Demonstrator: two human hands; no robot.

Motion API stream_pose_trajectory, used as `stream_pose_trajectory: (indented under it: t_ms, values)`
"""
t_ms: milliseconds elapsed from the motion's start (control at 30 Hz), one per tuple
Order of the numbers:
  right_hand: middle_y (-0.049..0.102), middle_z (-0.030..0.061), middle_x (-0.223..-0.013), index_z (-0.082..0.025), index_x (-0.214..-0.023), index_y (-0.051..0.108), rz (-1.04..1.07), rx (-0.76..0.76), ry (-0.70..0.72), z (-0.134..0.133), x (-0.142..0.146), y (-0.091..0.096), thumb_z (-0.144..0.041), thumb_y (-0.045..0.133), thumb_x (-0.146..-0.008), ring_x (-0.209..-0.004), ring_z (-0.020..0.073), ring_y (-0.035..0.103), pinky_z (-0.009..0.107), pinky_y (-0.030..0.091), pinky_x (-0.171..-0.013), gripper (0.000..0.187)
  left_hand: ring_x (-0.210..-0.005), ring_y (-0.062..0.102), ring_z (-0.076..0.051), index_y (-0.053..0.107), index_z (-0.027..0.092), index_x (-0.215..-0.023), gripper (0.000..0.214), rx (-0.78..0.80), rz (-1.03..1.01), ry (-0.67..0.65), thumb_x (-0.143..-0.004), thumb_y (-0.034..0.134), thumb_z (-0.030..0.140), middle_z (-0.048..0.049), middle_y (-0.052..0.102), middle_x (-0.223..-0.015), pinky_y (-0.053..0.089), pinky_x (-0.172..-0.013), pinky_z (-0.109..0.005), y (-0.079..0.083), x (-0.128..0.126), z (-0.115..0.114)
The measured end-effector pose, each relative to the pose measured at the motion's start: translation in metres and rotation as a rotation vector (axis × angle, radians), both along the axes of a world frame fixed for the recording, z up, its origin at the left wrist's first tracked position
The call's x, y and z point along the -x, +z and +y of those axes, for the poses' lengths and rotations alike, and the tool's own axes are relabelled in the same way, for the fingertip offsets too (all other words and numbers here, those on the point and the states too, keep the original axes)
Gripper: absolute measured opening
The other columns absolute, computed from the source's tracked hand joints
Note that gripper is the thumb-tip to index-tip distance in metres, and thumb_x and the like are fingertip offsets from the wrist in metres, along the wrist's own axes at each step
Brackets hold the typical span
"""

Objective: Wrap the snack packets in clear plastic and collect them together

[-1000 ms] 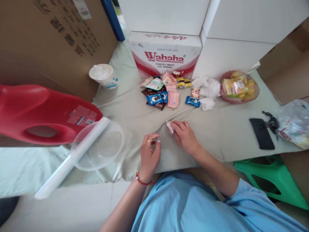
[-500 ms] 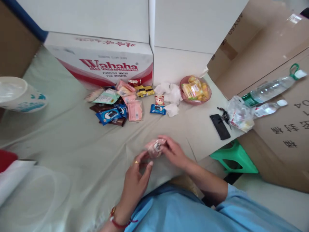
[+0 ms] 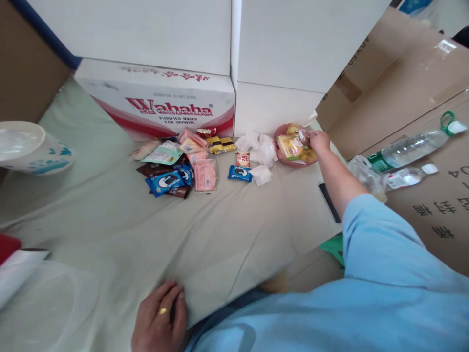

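Snack packet (image 3: 303, 135) was carried from near the body out to the pink bowl (image 3: 289, 163); right hand (image 3: 319, 141) grip was pinched shut on it there. Left hand (image 3: 161, 318) was dropped flat on the surface (image 3: 110, 220), grip open, empty.

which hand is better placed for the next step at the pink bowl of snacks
Right. The right hand is at the rim of the pink bowl, arm stretched out; the left hand lies on the cloth at the near edge, far away.
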State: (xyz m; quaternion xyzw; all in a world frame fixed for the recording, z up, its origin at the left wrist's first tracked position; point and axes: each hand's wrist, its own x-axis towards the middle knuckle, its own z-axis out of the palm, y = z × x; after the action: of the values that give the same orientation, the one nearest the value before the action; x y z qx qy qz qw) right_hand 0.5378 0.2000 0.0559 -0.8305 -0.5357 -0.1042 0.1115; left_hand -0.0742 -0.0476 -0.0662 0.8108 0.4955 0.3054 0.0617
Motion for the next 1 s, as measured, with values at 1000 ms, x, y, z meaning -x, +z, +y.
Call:
stream_pose_trajectory:
  t_ms: [1000]
  values:
    - [0.069, 0.0201, -0.108, -0.011, -0.107, 0.071, -0.077, 0.075, -0.075, -0.143, -0.005, -0.058, -0.02, 0.042, -0.101, -0.098, 0.0287, 0.055, 0.037, 0.04, -0.088, 0.031, -0.088, 0.069, -0.026, 0.067, 0.02, -0.105, 0.017, -0.189, 0.159, -0.076, -0.09, 0.063, 0.013, -0.0096, 0.075, -0.099, 0.055, -0.086, -0.041, 0.009, -0.015, 0.005]
